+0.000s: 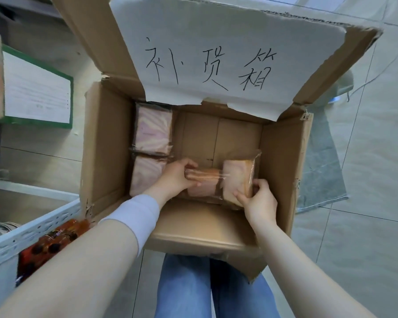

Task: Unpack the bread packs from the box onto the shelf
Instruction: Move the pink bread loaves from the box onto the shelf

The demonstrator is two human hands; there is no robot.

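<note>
Shelf rail [21, 237] sits at your lower left. Inside the box [282, 157], by its near wall: your left grip [177, 177] curls round the flat bread pack [203, 187]; your right grip [259, 203] pinches the tilted bread pack [236, 177] beside it. Farther in, a third pack [145, 175] and fourth pack [153, 131] line the left wall.
</note>
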